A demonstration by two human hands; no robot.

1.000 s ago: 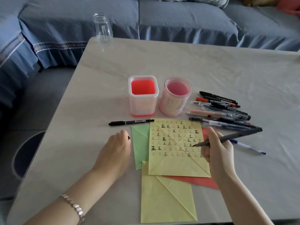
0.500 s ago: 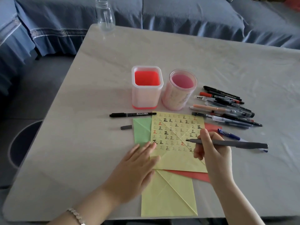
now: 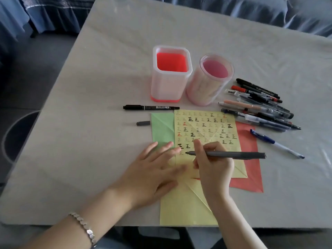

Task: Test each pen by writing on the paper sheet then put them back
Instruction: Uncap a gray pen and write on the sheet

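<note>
**A:** What do we have in our right hand (image 3: 212, 162)?

**B:** The grey pen (image 3: 231, 154). Our thumb and curled fingers clasp it near the front. Its tip meets the yellow paper sheet (image 3: 206, 126) just left of those fingers, in the lowest row of written characters. The barrel runs out to the right, past our knuckles.

**A:** And our left hand (image 3: 154, 173)?

**B:** It lies flat with the fingers straight and spread, holding nothing. The fingertips press the sheet's left edge and the green sheet (image 3: 161, 130), just beside the pen tip.

**A:** Where is the cap?

**B:** The grey cap (image 3: 143, 123) lies beyond our left fingertips. The black marker (image 3: 150, 107) is farther beyond it.

**A:** And the rest?

**B:** The pile of pens (image 3: 260, 106) lies well beyond and to the right of our right fingers. A blue pen (image 3: 276, 143) lies apart from the pile, nearer to them. The square holder (image 3: 170, 87) and round holder (image 3: 203, 90) stand past the sheet.
</note>
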